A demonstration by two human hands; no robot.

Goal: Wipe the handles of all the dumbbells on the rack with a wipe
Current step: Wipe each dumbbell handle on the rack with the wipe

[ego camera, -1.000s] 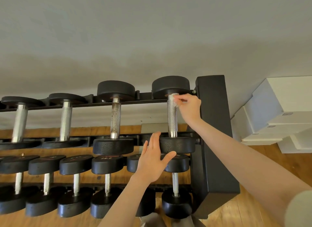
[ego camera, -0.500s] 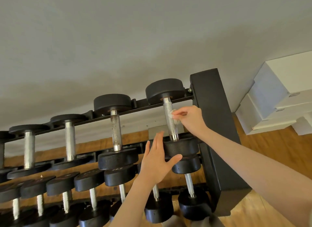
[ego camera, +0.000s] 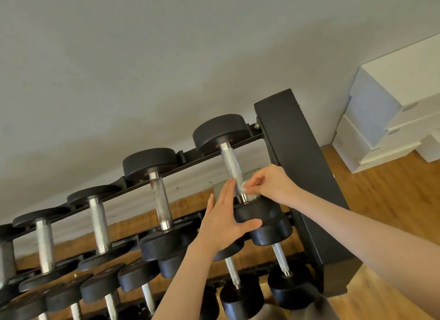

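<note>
Dumbbell point(ego camera: 234, 174) — top tier, far right of rack point(ego camera: 295, 167); handle axis runs near to far. Wipe point(ego camera: 245, 188) pinched by right hand point(ego camera: 269, 184) against the handle's near end. Left hand point(ego camera: 223, 222) — fingers straight, near head steadied; nearer of the two.

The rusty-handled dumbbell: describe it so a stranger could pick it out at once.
Start at the black rack's upright end panel and follow the top shelf. The second dumbbell from that panel is the one. Its handle is blotched brown with rust, while the neighbouring handles look bright silver.
</note>
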